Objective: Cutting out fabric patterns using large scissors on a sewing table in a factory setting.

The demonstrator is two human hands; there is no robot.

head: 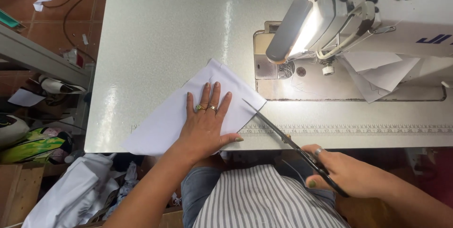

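Two hands: left hand (206,125) flat, right hand (347,173) gripping scissors (283,136)

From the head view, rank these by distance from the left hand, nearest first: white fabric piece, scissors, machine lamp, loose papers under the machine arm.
1. White fabric piece: directly under the left hand.
2. Scissors: just right, tips at the fabric edge.
3. Machine lamp: up and right.
4. Loose papers: far right.

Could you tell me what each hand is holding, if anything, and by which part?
The right hand holds scissors by the handles. The left hand grips nothing; it lies flat on the white fabric.
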